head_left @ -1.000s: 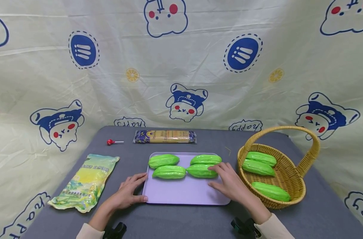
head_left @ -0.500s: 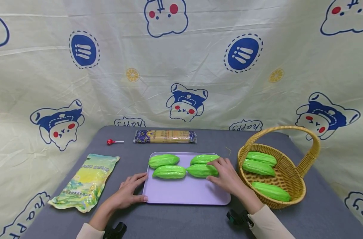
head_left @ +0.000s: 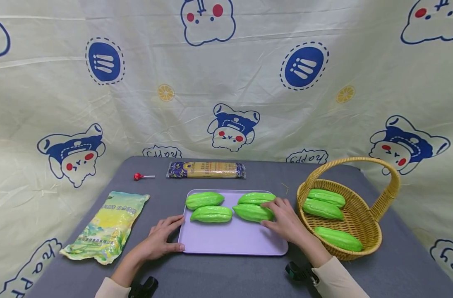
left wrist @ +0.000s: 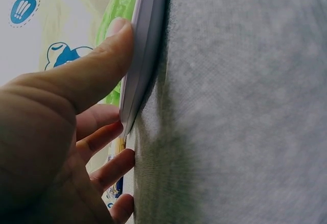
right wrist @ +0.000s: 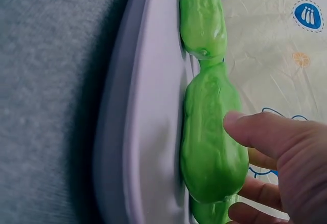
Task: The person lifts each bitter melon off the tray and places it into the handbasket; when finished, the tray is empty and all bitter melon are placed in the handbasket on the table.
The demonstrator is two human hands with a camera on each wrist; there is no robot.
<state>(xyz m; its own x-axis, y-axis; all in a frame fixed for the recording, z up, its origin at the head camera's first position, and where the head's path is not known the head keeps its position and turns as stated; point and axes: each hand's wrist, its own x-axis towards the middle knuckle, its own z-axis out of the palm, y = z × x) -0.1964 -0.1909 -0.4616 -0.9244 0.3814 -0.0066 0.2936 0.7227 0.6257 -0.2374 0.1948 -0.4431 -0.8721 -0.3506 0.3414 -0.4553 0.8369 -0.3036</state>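
A lilac tray holds two pairs of glossy green bitter melons, one pair to the left and one to the right. At the front right melon, my right hand pinches the right end between thumb and fingers; the right wrist view shows the thumb against its side. Behind it lies another melon. My left hand rests at the tray's left edge, its thumb and fingertips touching the rim with fingers loosely extended. The left pair includes a front melon and a back melon.
A wicker basket with a tall handle stands at right, with 3 green melons inside. A yellow-green bag lies at left. Behind the tray are a noodle packet and a red lollipop. A printed cloth hangs behind.
My right hand has shifted slightly left and closed in on the front right melon's end, and that melon has turned a little. My left hand has stayed at the tray's edge.
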